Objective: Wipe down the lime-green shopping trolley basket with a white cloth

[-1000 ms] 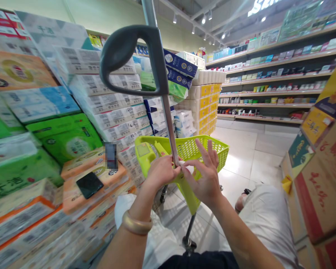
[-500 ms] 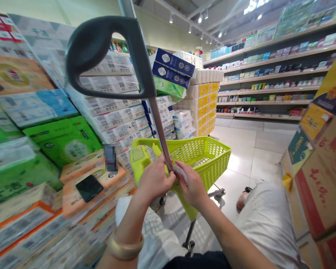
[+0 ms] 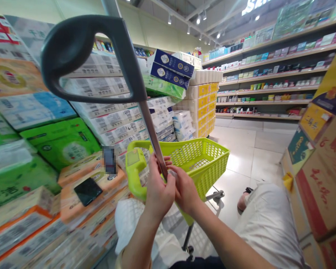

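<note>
A silvery metal pole [image 3: 151, 130] with a large dark grey loop handle [image 3: 126, 63] slants up in front of me. My left hand [image 3: 159, 190] is closed around the pole's lower part. Against the pole's other side presses my right hand [image 3: 184, 186], its fingers closed; a small white piece [image 3: 172, 173] shows at its fingertips, mostly hidden. Just behind both hands stands a lime-green shopping cart [image 3: 210, 162] with a lattice basket. The pole's lower end is hidden by my hands.
Stacked tissue packs rise on the left, with a black phone [image 3: 88, 191] on an orange pack [image 3: 68, 201]. Cardboard boxes [image 3: 322, 186] stand at the right, near my knee [image 3: 266, 216]. Stocked shelves [image 3: 268, 84] line the back beyond the tiled floor [image 3: 240, 164].
The pole and its handle have shifted left. My left hand has turned more upright around the pole, and my right hand has moved slightly left, with less of the white piece showing.
</note>
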`<control>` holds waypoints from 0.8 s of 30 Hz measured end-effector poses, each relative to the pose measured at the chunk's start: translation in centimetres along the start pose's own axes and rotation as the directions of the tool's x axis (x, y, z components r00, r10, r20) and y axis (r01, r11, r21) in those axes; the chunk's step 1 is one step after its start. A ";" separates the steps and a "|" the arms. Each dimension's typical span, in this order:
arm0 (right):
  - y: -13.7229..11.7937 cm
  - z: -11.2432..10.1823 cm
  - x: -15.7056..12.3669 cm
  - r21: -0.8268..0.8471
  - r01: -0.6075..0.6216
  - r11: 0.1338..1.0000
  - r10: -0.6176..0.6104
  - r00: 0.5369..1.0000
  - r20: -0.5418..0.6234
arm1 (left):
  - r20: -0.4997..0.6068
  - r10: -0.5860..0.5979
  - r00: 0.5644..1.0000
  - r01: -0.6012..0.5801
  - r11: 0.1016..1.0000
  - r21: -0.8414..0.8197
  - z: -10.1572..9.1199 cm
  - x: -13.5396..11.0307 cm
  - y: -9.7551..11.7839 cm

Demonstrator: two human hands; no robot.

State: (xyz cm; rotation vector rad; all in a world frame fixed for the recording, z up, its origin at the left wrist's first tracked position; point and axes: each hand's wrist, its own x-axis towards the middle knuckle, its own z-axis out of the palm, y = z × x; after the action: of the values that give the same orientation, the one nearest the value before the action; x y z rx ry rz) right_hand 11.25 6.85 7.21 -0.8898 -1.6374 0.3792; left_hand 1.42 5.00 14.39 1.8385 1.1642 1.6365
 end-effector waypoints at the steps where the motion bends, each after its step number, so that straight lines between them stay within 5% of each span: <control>1: 0.4 -0.1 -0.1 -0.013 0.004 1.000 -0.004 1.000 0.010 | 0.015 0.002 1.000 -0.001 1.000 -0.017 0.2 -0.1 -0.1; 7: 2.8 -0.9 -0.6 -0.126 -0.155 0.980 0.136 0.979 -0.149 | 0.029 0.009 1.000 -0.007 0.996 -0.090 0.1 -0.4 -0.8; 13: 0.9 0.0 -0.6 -0.022 0.003 1.000 -0.003 1.000 0.010 | 0.055 -0.033 0.998 0.037 0.997 -0.069 0.0 -0.5 -0.9; 20: 1.9 -0.5 -0.2 -0.125 -0.115 0.985 0.111 0.993 -0.035 | 0.053 -0.018 0.998 0.019 1.000 -0.020 0.2 -0.5 -0.6; 24: 0.7 0.2 0.1 -0.056 0.002 0.998 0.000 0.999 0.033 | 0.031 -0.018 0.999 0.017 1.000 0.020 0.3 -0.5 -0.3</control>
State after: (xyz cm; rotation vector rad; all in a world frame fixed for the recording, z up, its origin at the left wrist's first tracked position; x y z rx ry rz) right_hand 11.35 7.45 6.74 -0.9290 -1.6858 0.3501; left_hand 1.69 4.82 13.81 1.8541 1.1841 1.5866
